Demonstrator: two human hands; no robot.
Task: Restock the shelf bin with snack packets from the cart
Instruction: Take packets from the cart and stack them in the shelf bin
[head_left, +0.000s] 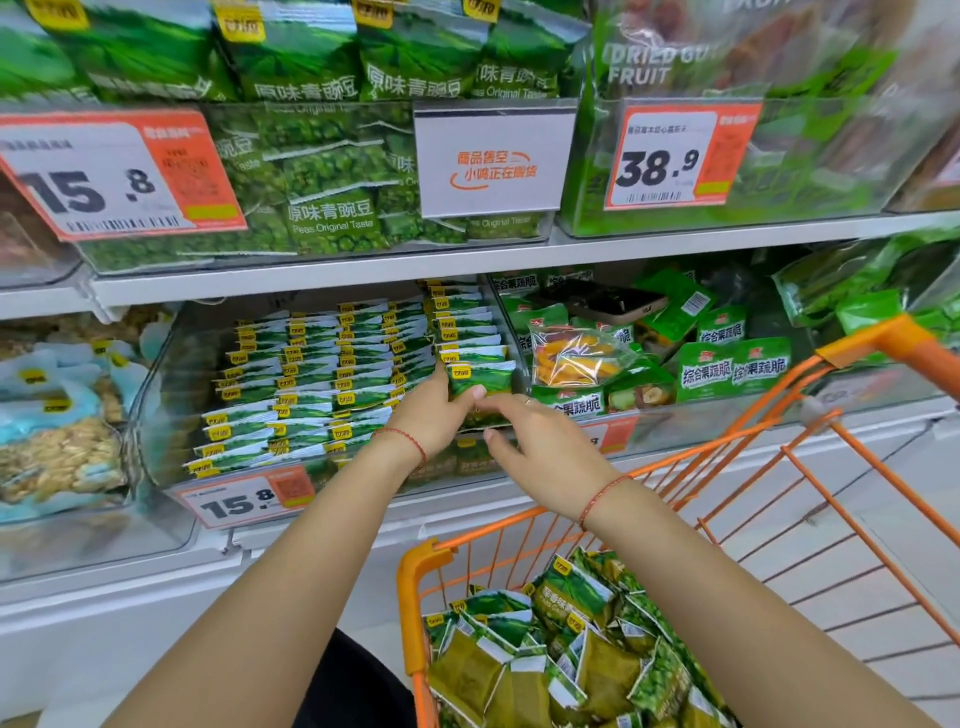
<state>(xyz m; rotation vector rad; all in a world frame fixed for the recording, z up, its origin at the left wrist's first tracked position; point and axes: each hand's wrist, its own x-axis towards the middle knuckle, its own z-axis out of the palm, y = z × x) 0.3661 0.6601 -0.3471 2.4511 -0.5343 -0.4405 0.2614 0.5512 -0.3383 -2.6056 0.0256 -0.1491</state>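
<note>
A clear shelf bin (156, 395) on the middle shelf holds several rows of green pea snack packets standing on edge. My left hand (434, 415) grips one green snack packet (480, 379) at the front of the bin's rightmost row. My right hand (540, 447) is just right of it, fingertips touching the packet's lower edge, fingers spread. Below right, the orange wire cart (415, 613) holds a loose pile of the same green packets (566, 654).
The bin to the right (727, 364) holds green vegetable-crisp packs and a dark phone-like object (602, 301). On the left is a bin of pale blue nut packs (57, 431). The upper shelf (332, 270) juts out overhead. Price tag 15.8 (244, 499) hangs on the bin front.
</note>
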